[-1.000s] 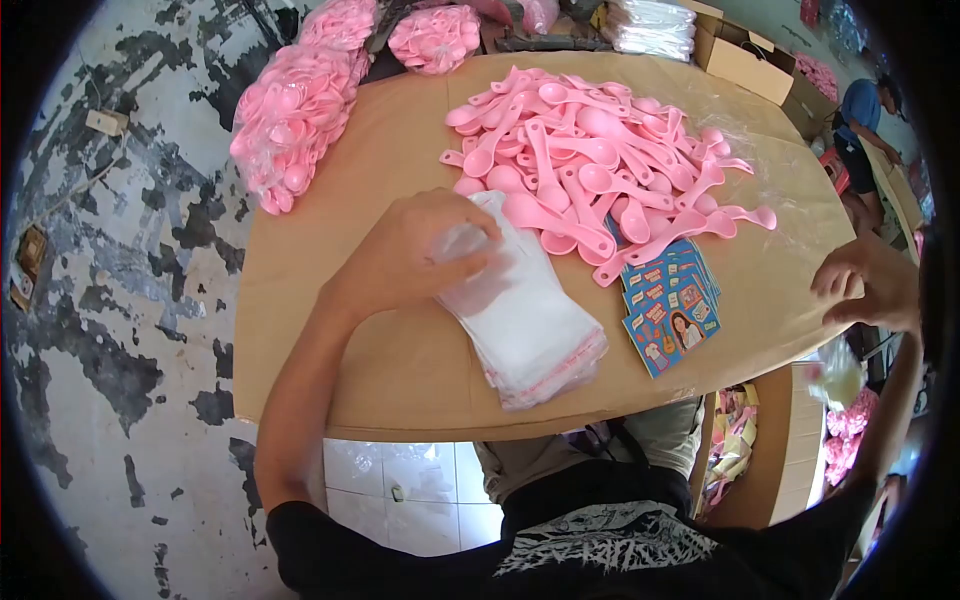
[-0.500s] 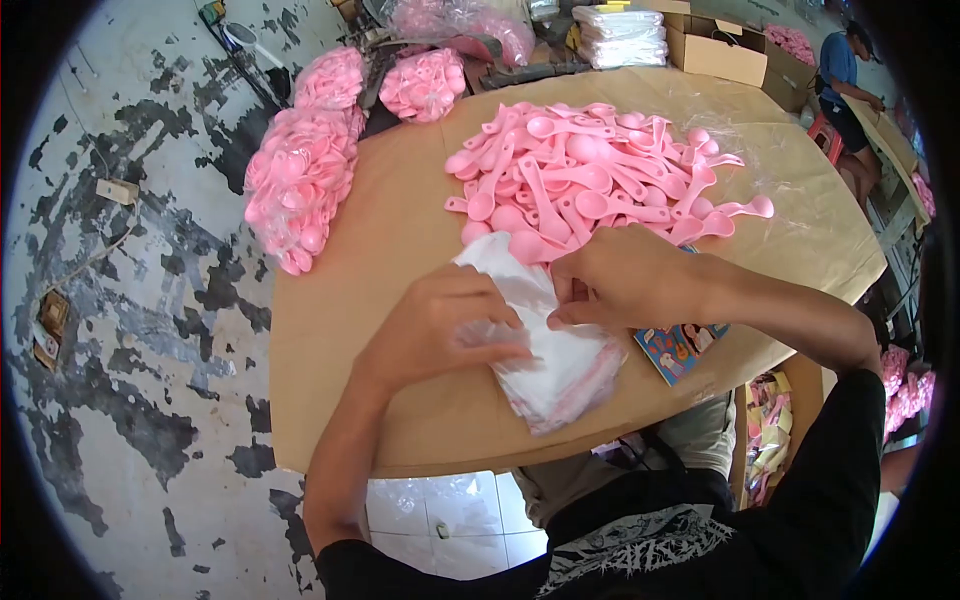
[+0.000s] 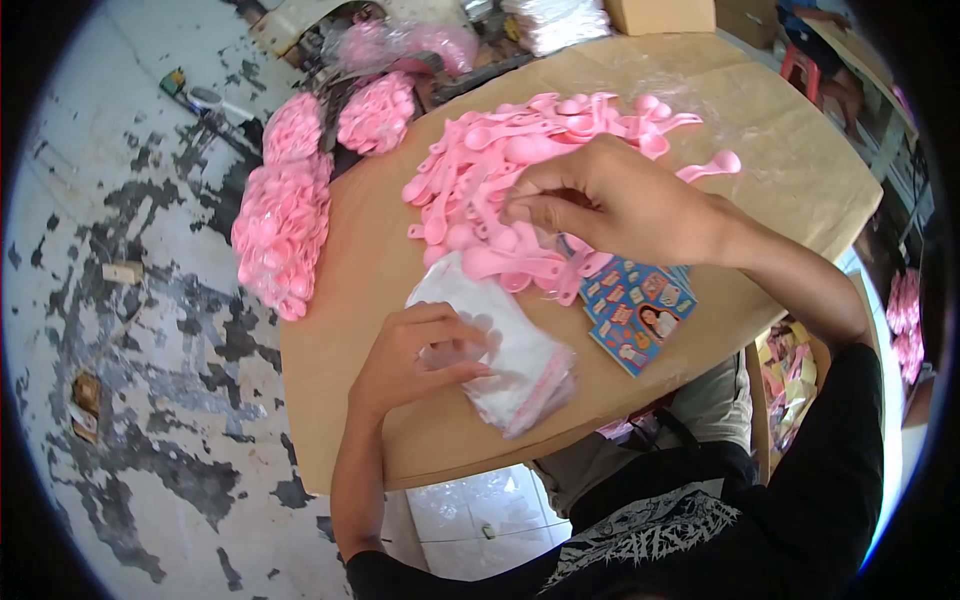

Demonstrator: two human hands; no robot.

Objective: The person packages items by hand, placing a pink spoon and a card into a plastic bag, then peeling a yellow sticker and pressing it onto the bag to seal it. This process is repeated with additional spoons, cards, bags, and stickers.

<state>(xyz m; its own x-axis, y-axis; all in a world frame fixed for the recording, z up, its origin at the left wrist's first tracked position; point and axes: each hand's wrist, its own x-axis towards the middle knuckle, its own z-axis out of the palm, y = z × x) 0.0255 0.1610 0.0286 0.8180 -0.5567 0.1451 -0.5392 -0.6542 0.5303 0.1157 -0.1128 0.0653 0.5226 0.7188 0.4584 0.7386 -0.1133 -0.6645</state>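
A stack of clear plastic bags (image 3: 510, 345), whitish with a pink strip at the lower end, lies on the brown-covered table. My left hand (image 3: 425, 350) is over its left side, fingers curved and apart, holding nothing. My right hand (image 3: 610, 205) is raised over the near edge of the spoon pile, thumb and fingers pinched together. From that pinch a thin clear bag seems to hang, its outline only faintly visible against the pink measuring spoons (image 3: 500, 150). Blue printed cards (image 3: 640, 315) lie below my right hand, to the right of the bag stack.
Bundles of bagged pink spoons (image 3: 285, 225) hang or rest at the table's left edge. White packs (image 3: 555, 22) and a cardboard box (image 3: 660, 15) stand behind the table. A box of printed pieces (image 3: 787, 370) sits low at right. Another person (image 3: 825, 75) is at the far right.
My right hand has lifted off the bag stack and moved up over the spoons, still pinched. My left hand stays by the stack. The view has shifted, and more of the cards shows.
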